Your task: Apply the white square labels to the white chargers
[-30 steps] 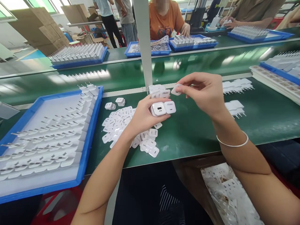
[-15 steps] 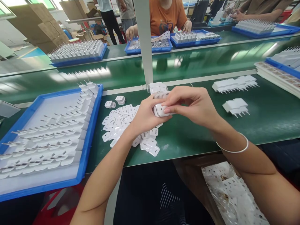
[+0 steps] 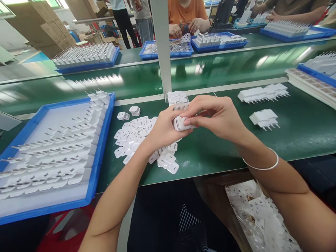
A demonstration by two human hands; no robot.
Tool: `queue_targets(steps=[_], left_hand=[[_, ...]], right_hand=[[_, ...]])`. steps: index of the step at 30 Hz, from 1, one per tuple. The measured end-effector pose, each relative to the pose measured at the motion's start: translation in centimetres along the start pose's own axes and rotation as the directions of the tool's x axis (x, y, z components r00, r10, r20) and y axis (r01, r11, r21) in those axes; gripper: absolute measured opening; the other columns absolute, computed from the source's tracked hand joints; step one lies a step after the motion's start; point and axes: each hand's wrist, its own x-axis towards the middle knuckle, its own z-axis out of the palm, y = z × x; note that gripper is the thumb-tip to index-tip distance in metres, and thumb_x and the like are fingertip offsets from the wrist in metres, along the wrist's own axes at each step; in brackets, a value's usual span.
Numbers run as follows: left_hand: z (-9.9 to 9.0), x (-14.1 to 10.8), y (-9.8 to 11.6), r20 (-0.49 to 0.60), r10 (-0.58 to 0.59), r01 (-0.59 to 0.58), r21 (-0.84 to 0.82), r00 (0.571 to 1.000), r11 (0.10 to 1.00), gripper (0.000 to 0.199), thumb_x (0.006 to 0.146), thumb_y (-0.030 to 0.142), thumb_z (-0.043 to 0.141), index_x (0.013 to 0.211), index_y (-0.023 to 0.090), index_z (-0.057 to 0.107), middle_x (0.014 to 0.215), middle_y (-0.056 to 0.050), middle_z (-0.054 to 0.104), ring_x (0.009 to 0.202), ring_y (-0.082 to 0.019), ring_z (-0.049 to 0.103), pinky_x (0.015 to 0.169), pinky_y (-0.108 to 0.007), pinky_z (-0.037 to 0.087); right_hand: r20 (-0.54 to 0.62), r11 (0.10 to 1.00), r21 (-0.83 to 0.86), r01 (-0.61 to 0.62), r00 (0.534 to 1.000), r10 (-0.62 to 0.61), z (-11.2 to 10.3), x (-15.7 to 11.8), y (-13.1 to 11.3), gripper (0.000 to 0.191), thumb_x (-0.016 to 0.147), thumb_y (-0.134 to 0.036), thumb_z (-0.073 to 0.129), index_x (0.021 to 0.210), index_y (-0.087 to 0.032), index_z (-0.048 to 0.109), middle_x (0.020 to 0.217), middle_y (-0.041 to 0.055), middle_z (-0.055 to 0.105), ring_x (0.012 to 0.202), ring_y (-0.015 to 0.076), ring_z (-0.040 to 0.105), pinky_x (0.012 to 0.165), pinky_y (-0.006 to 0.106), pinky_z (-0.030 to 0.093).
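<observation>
Near the middle of the green bench, my left hand (image 3: 166, 129) is wrapped round a white plug housing (image 3: 180, 123). The thumb and fingertips of my right hand (image 3: 212, 113) pinch the same housing at its end face. Below and left of my hands lies a loose pile of flat white covers (image 3: 135, 134). Two small stacks of covers (image 3: 134, 111) sit behind the pile. Just beyond my hands is a clear container (image 3: 177, 97) with white pieces in it. White plug housings with pins (image 3: 264, 93) lie in two groups on the right.
A blue-rimmed tray (image 3: 97, 157) with rows of pinned plugs fills the left side. A white upright post (image 3: 162, 45) stands behind my hands. Across the bench, a person in orange (image 3: 187, 15) works by blue trays. A plastic bag (image 3: 262, 213) lies below the bench edge.
The housing in my hands has turned slightly, and my right thumb covers more of its end face. Across the bench, the person in orange has brought both hands together.
</observation>
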Motion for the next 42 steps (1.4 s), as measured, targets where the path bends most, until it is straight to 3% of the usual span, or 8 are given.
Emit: queue_targets(steps=[7, 17, 42], left_hand=[[0.0, 0.1, -0.1, 0.030, 0.033, -0.033, -0.006, 0.999, 0.999, 0.019, 0.072, 0.015, 0.078, 0.089, 0.022, 0.074, 0.091, -0.003, 0.071, 0.091, -0.022, 0.065, 0.076, -0.034, 0.053], [0.2, 0.1, 0.0, 0.020, 0.028, -0.027, -0.025, 0.999, 0.999, 0.022, 0.071, 0.009, 0.075, 0.090, 0.019, 0.071, 0.094, -0.003, 0.070, 0.088, -0.020, 0.065, 0.077, -0.031, 0.053], [0.5, 0.0, -0.5, -0.005, 0.085, -0.085, 0.061, 0.996, 0.994, 0.019, 0.070, 0.009, 0.074, 0.086, 0.019, 0.070, 0.094, -0.003, 0.071, 0.088, -0.018, 0.066, 0.076, -0.030, 0.053]], right_hand=[[0.003, 0.999, -0.050, 0.006, 1.000, -0.006, 0.1, 0.0, -0.1, 0.005, 0.077, -0.019, 0.080, 0.077, -0.023, 0.079, 0.080, 0.0036, 0.071, 0.077, 0.0190, 0.063, 0.056, 0.030, 0.048], [-0.025, 0.987, -0.161, 0.012, 1.000, -0.016, 0.6, -0.1, -0.2, 0.008, 0.077, -0.015, 0.076, 0.083, -0.021, 0.077, 0.083, 0.0031, 0.069, 0.075, 0.0160, 0.060, 0.058, 0.027, 0.050], [-0.085, 0.987, -0.096, -0.130, 0.989, 0.122, 1.1, -0.3, -0.3, 0.005, 0.074, -0.015, 0.077, 0.075, -0.018, 0.073, 0.081, 0.0027, 0.068, 0.081, 0.0179, 0.062, 0.062, 0.029, 0.051]])
